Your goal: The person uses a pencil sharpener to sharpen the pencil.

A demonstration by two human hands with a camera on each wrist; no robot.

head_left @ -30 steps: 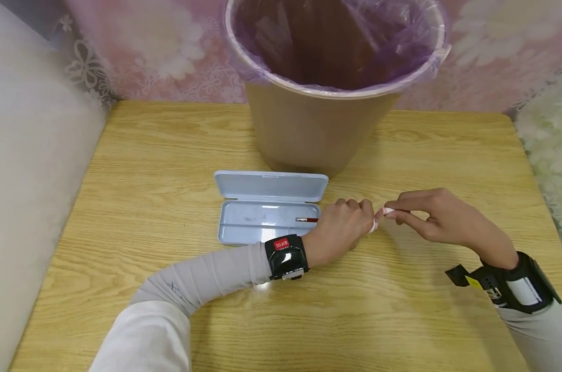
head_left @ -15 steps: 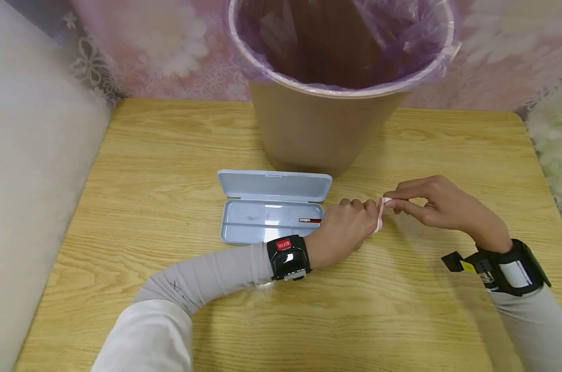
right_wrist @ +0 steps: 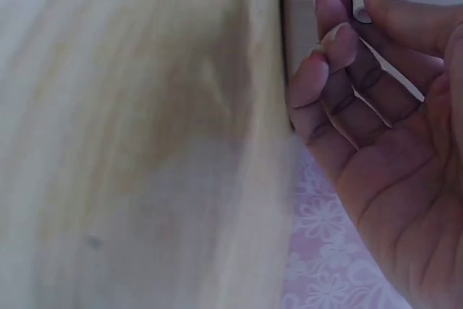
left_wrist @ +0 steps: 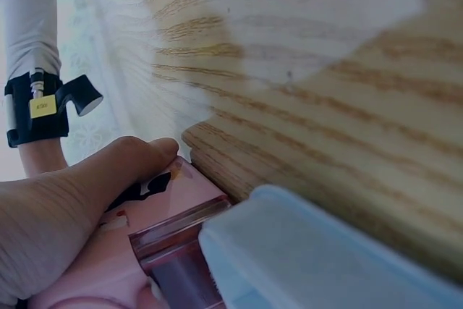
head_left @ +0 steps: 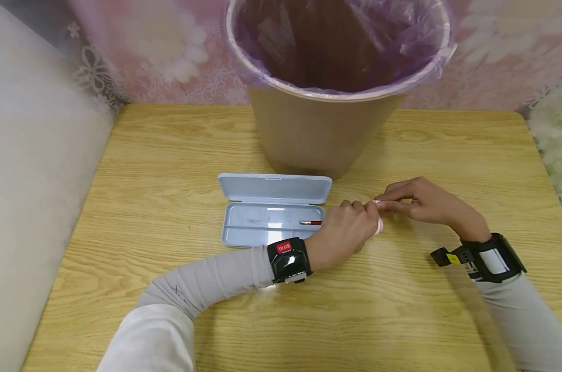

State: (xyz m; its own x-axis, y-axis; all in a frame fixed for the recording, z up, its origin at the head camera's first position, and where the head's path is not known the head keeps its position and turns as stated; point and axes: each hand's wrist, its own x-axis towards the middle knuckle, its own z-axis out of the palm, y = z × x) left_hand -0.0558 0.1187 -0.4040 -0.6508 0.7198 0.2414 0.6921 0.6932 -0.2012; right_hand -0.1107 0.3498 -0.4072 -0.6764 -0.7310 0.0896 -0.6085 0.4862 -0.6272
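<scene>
My left hand (head_left: 343,232) grips a pink crank pencil sharpener (left_wrist: 199,189), its thumb along the top in the left wrist view. A dark, see-through reddish window (left_wrist: 181,265) shows in the sharpener's side. My right hand (head_left: 422,201) pinches the small white crank knob (right_wrist: 360,1) between thumb and fingertips, right beside the left hand's knuckles. A dark red pencil (head_left: 312,222) with a metal-banded end pokes out left of the left hand; its other end is hidden. Behind it lies an open light-blue pencil case (head_left: 250,213), lid tilted up.
A tall brown waste bin (head_left: 324,134) lined with a purple bag (head_left: 401,57) stands behind the pencil case on the wooden table (head_left: 169,150). A pink floral covering (head_left: 169,57) lies beyond the table's far edge.
The right hand has moved left toward the left hand as the crank turned, its pink arm swinging round. The left hand holds nearly still.
</scene>
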